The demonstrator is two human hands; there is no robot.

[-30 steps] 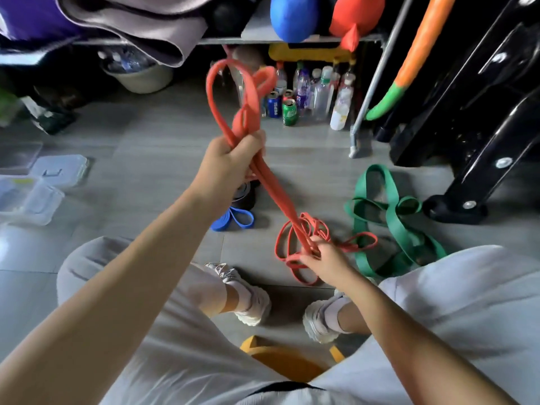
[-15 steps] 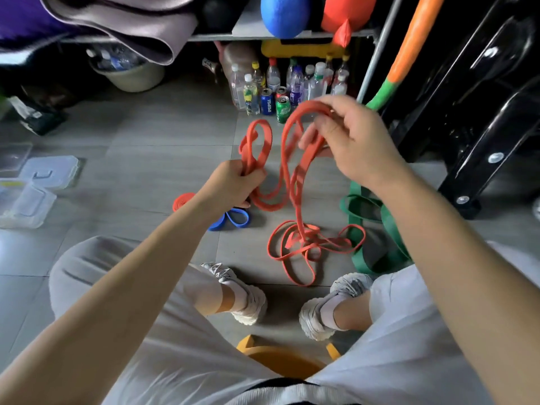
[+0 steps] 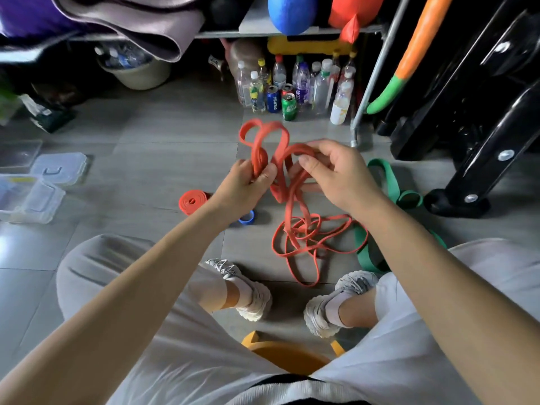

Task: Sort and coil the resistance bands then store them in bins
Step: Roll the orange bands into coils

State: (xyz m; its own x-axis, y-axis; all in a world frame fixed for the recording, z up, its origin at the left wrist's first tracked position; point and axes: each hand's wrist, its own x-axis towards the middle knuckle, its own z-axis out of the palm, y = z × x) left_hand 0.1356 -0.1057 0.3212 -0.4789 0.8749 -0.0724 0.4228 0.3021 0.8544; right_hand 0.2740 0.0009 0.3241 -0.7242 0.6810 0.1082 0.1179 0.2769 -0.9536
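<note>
The left grip [image 3: 248,187] is curled tight round loops of the long orange band [image 3: 261,157] — the right grip [image 3: 339,176] pinches another loop just beside it. The rest lies tangled on the floor [image 3: 175,159], touching a green band [image 3: 382,178] — a coiled red band [image 3: 191,201] sits apart.

"PEPSI" on blue can [image 3: 273,99]

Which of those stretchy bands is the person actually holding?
The long thin red band: left hand and right hand grip its loops, its tail on the floor. The green band, blue band and rolled red band lie untouched.
</note>
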